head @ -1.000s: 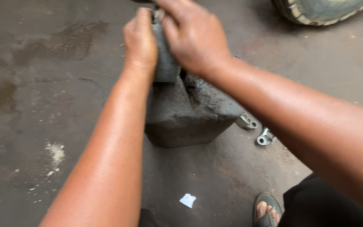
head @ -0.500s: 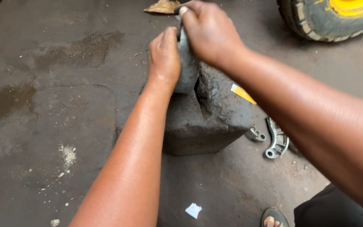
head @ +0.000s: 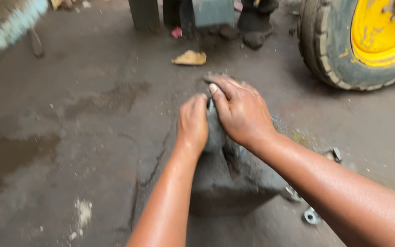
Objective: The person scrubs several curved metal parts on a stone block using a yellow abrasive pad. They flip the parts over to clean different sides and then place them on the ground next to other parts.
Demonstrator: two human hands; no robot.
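— Where are the hands?

— Both sit on top of a dark grey metal block (head: 234, 178) standing on the concrete floor (head: 69, 137). The left hand (head: 193, 123) and right hand (head: 241, 112) press in from either side of a smaller grey part (head: 214, 132) that rises from the block's top.

— How do the fingers stand?

— The left fingers (head: 196, 103) curl shut around the part's left side. The right fingers (head: 220, 98) bend over its top and right side, thumb down against it, so the part is wedged between the two hands and mostly hidden; only a narrow grey strip shows between them.

— Anything beside the block?

— Small silvery metal fittings (head: 312, 215) lie on the floor just beside its lower right corner. Well apart, at the upper right, stands a worn tyre (head: 325, 50) on a yellow wheel rim (head: 380, 32). A crumpled tan scrap (head: 189, 58) lies beyond the hands, and dark damp patches (head: 108, 98) mark the floor to the left.
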